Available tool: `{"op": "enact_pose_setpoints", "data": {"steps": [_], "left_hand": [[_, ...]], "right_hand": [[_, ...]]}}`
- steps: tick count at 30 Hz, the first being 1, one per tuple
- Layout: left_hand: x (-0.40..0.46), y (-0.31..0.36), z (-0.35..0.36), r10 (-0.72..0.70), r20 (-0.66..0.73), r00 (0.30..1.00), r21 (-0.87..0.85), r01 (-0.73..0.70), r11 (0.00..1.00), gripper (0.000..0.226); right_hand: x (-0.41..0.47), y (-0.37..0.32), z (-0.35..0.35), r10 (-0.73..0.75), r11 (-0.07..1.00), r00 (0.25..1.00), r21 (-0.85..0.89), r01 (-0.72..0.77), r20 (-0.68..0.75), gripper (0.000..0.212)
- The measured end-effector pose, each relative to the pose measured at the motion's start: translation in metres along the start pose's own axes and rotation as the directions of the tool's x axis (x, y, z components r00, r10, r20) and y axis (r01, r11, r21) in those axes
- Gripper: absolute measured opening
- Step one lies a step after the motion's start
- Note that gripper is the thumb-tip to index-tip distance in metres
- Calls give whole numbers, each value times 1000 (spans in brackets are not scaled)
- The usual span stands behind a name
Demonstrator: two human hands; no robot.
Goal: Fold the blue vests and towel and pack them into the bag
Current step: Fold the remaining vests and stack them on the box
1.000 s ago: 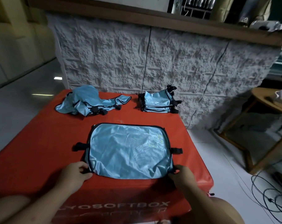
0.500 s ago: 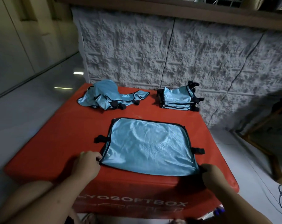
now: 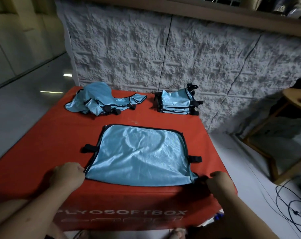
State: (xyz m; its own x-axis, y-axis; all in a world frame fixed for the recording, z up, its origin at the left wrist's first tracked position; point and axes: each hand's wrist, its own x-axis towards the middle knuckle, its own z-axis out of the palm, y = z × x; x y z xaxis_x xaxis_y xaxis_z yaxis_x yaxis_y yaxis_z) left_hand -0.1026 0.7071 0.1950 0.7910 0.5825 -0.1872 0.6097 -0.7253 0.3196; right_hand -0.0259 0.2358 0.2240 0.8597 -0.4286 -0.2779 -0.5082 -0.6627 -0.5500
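A light blue vest [image 3: 139,156] with black trim and black side straps lies spread flat on the red soft box [image 3: 48,135]. My left hand [image 3: 67,175] pinches its near left corner. My right hand [image 3: 218,183] pinches its near right corner at a black strap. A crumpled heap of blue vests [image 3: 101,100] lies at the back left of the box. At the back right stands a neat stack of folded blue vests [image 3: 176,102]. No bag or towel is in view.
A textured white wall panel [image 3: 163,54] stands right behind the box. A wooden table [image 3: 287,118] stands to the right, with black cables [image 3: 294,204] coiled on the pale floor near it. The box's front face reads PLYOSOFTBOX.
The camera view has shifted and drawn closer. Both hands keep hold of the vest's near corners, and the vest lies a little flatter near the front edge.
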Motion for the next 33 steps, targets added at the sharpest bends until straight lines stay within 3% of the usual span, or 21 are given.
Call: {"op": "enact_pose_setpoints", "data": {"steps": [2,4,7,9,12,14,19,25,33], "left_hand": [[-8,9,-1,27,-94,995,67,-21,998,40],[-17,20,2,182,-227,957,50,-176,983,51],[-24,32,15,501,-300,812,57,-509,859,53],[-27,38,26,607,-264,749,16,-626,780,49],[-31,42,42,619,-152,770,-24,-629,777,43],[-29,40,51,609,-73,789,-37,-613,789,46],[-28,36,66,585,90,806,84,-592,802,59],[-30,35,67,551,168,817,167,-575,801,88],[-28,33,70,538,172,825,151,-562,813,83]], "right_hand": [[-1,0,-3,60,993,993,91,-69,100,14],[2,0,-10,43,990,990,129,-60,134,10],[3,0,-12,-7,998,995,68,0,101,27],[-6,-6,-11,-43,998,998,46,41,40,41],[-23,-21,-9,-253,964,962,-111,241,-104,40],[-31,-25,-2,-364,918,930,-189,349,-51,26],[-37,-9,29,-324,889,938,-298,347,126,20],[-40,-8,45,-247,946,962,-185,265,116,23],[-21,-6,23,-133,973,980,-170,157,145,24]]}}
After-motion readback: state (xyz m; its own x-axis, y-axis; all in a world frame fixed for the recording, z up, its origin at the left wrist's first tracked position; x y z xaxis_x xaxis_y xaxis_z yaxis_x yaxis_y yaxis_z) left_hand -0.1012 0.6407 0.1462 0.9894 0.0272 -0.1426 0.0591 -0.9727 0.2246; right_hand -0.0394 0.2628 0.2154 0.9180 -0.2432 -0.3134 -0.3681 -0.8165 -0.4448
